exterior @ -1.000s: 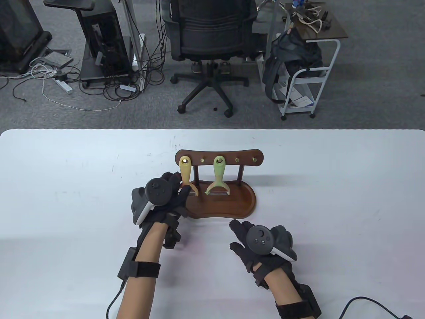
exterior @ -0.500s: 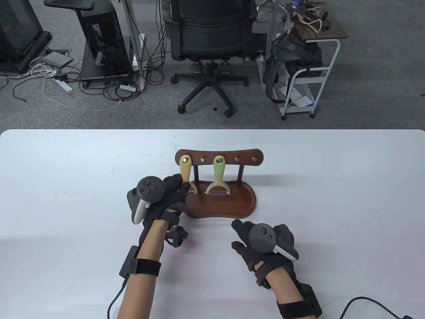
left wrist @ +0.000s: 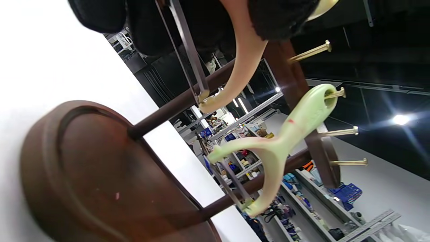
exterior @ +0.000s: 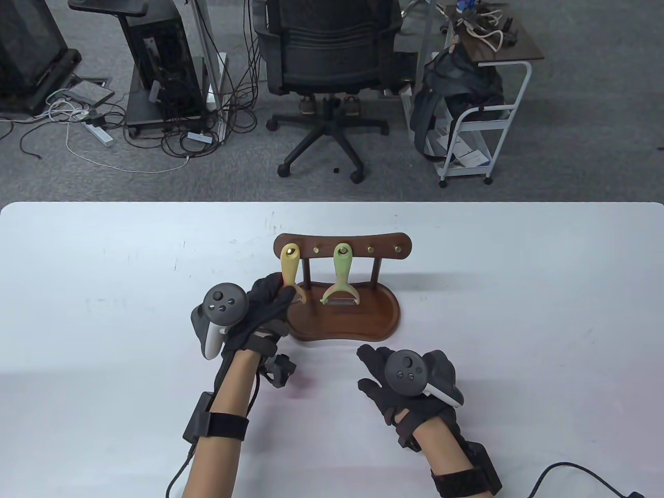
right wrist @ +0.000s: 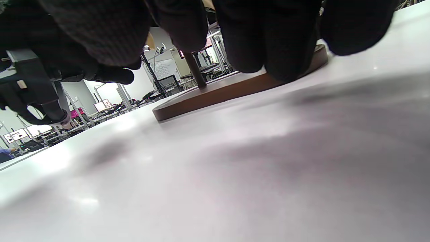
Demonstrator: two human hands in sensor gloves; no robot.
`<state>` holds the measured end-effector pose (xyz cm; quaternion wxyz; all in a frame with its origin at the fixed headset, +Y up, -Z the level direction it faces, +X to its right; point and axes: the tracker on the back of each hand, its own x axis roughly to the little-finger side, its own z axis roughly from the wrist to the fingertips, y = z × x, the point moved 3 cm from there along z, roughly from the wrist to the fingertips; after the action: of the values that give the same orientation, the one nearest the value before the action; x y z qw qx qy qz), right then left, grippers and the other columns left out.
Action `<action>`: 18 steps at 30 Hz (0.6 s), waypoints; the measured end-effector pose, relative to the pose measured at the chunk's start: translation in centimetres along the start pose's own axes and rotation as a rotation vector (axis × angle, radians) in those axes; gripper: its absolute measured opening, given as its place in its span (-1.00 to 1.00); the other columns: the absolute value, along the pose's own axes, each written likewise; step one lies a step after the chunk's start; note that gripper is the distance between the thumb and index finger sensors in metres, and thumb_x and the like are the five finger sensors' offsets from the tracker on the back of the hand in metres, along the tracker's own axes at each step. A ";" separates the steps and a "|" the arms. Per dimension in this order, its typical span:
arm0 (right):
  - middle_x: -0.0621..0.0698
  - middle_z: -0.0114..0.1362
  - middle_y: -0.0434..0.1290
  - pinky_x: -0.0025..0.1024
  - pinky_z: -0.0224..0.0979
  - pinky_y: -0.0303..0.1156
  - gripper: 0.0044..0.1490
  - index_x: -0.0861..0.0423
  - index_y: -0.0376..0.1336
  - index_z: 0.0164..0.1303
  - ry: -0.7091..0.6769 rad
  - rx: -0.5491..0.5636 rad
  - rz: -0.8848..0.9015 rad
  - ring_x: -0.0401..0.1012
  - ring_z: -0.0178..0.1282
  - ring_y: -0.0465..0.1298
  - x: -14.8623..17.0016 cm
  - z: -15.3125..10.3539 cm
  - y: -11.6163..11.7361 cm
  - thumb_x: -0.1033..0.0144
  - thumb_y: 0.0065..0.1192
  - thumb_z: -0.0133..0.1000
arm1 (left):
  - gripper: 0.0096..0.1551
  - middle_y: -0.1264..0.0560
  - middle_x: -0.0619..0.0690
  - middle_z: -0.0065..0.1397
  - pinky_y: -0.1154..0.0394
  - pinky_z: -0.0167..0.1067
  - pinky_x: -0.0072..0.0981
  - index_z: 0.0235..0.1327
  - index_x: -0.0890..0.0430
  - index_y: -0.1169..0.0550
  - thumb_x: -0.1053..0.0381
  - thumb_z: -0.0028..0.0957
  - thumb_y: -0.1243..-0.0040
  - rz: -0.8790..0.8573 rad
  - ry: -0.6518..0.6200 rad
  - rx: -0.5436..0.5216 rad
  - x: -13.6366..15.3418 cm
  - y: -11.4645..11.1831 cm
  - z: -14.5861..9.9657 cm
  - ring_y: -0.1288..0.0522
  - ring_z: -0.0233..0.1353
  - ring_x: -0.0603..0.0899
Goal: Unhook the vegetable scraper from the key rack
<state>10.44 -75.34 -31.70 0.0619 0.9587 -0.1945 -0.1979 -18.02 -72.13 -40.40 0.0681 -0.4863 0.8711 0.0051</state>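
Observation:
A dark wooden key rack [exterior: 343, 244] with brass hooks stands on its oval base [exterior: 358, 324] mid-table. A yellow scraper [exterior: 289, 265] hangs at the rack's left end, and a green scraper [exterior: 341, 277] hangs beside it. My left hand [exterior: 270, 301] grips the yellow scraper's lower handle. In the left wrist view my fingers [left wrist: 275, 16] wrap that yellow scraper [left wrist: 242, 64], with the green scraper [left wrist: 285, 141] on its hook behind. My right hand [exterior: 381, 373] rests empty on the table, just in front of the base, fingers spread.
The white table [exterior: 519, 290] spreads wide on both sides of the rack. Two bare brass hooks [exterior: 385, 250] stick out at the rack's right end. A cable [exterior: 570, 472] lies at the near right. A chair [exterior: 327, 62] and cart stand beyond the far edge.
My left hand has closed around the yellow scraper's lower handle and its wrist has rolled left. The scraper's foot has swung slightly toward me. My right hand has barely moved.

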 end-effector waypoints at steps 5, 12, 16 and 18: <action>0.30 0.47 0.32 0.26 0.27 0.32 -0.10 0.04 0.10 0.54 -0.017 0.002 0.002 0.21 0.35 0.43 -0.2 0.1 0.1 -0.08 0.18 0.01 | -0.44 -0.48 0.05 0.27 -0.30 0.34 0.38 0.38 0.10 -0.48 -0.09 0.16 -0.14 -0.004 -0.020 0.031 -0.4 -0.6 -0.8 -0.47 0.30 0.29; 0.29 0.47 0.32 0.26 0.27 0.32 -0.10 0.04 0.11 0.54 -0.048 0.000 -0.002 0.21 0.35 0.43 -1.1 0.1 0.3 -0.08 0.18 0.01 | -0.42 -0.51 0.06 0.20 -0.36 0.28 0.36 0.34 0.18 -0.48 -0.10 0.16 -0.11 0.040 -0.035 0.022 -1.4 -1.2 -2.8 -0.53 0.21 0.26; 0.30 0.47 0.32 0.26 0.27 0.33 -0.10 0.04 0.11 0.54 -0.076 0.008 -0.006 0.21 0.35 0.43 -1.9 -0.1 0.1 -0.08 0.18 0.01 | -0.42 -0.51 0.07 0.20 -0.35 0.28 0.37 0.34 0.19 -0.48 -0.10 0.16 -0.09 0.032 -0.026 0.025 -1.5 -1.5 -4.3 -0.53 0.21 0.27; 0.29 0.47 0.32 0.26 0.26 0.33 -0.10 0.04 0.11 0.54 -0.089 0.013 -0.004 0.21 0.35 0.43 -2.3 -0.2 0.0 -0.08 0.18 0.01 | -0.42 -0.50 0.07 0.21 -0.33 0.29 0.39 0.34 0.19 -0.47 -0.10 0.16 -0.09 0.036 -0.014 0.032 -1.4 -1.7 -5.1 -0.50 0.24 0.29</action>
<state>8.57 -74.44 -30.70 0.0464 0.9498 -0.1963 -0.2390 -16.43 -72.17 -35.11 0.0820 -0.4694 0.8792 -0.0039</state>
